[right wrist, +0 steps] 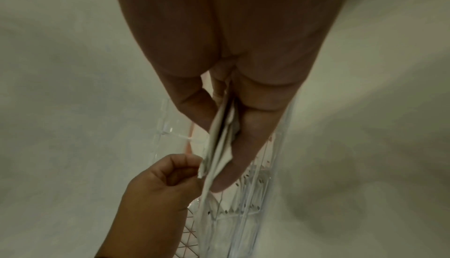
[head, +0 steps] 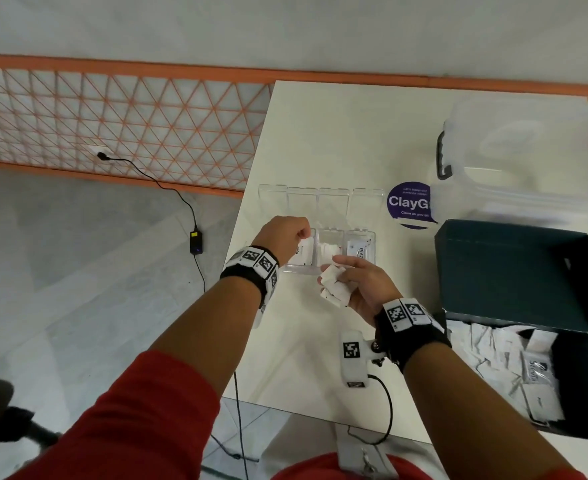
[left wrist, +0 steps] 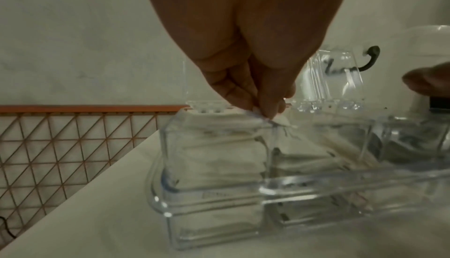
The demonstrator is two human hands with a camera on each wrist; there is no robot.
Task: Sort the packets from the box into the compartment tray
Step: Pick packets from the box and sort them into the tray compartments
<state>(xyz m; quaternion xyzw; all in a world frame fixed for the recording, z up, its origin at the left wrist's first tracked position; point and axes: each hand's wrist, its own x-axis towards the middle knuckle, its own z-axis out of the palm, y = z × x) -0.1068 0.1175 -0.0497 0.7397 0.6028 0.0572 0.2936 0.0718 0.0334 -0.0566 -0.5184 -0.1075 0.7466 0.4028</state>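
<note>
Leftward, fingers [left wrist: 265,100] of left hand [head: 285,237] pinching one white packet [left wrist: 275,121] over clear compartment tray [head: 299,270], right hand [head: 365,282] clutching packet bundle [head: 334,285] just beside, dark box [head: 576,375] farther right on counter [head: 337,150].

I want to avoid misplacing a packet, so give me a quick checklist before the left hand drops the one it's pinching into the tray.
1. Left hand pinches one packet: ok.
2. Packet is over the tray's leftmost compartment: ok.
3. Packet type matches that compartment: cannot tell, print is hidden.
4. Right hand grips the remaining bundle securely: ok.
5. Box has more packets: ok.
</note>
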